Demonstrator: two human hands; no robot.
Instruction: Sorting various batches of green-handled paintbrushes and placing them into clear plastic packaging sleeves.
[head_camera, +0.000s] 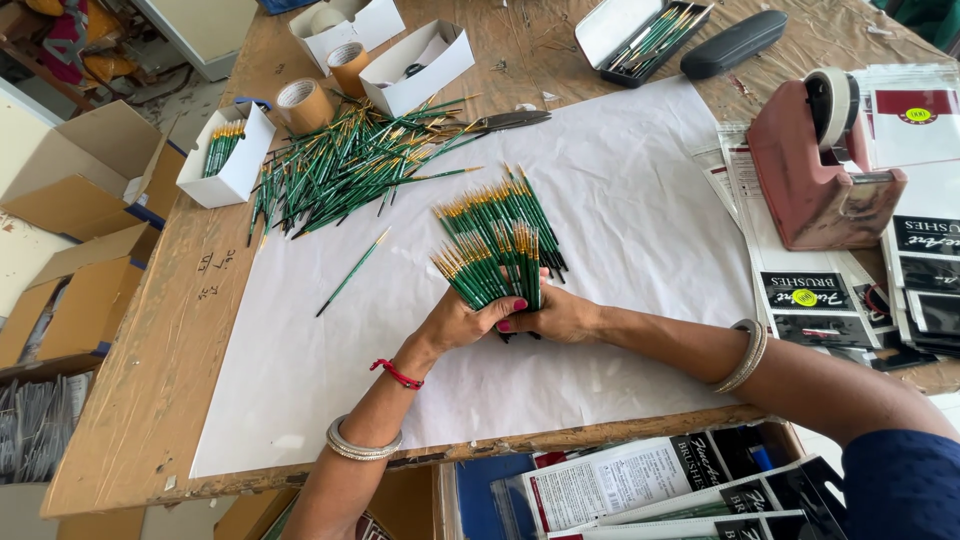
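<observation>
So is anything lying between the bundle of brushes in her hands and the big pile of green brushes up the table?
Only one loose brush lies on the white paper between the bundle, held in both hands, and the big pile.

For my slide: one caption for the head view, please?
Both hands gather a bundle of green paintbrushes over white paper.

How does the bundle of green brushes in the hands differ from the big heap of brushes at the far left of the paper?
The held bundle is gathered, its brushes nearly parallel with tips fanned away from the person; the loose heap lies scattered, its brushes crossing at many angles. The bundle is gripped at its base by the left hand and right hand; nothing touches the heap. The bundle looks smaller than the heap. Both hold thin green-handled brushes with gold ferrules.
</observation>
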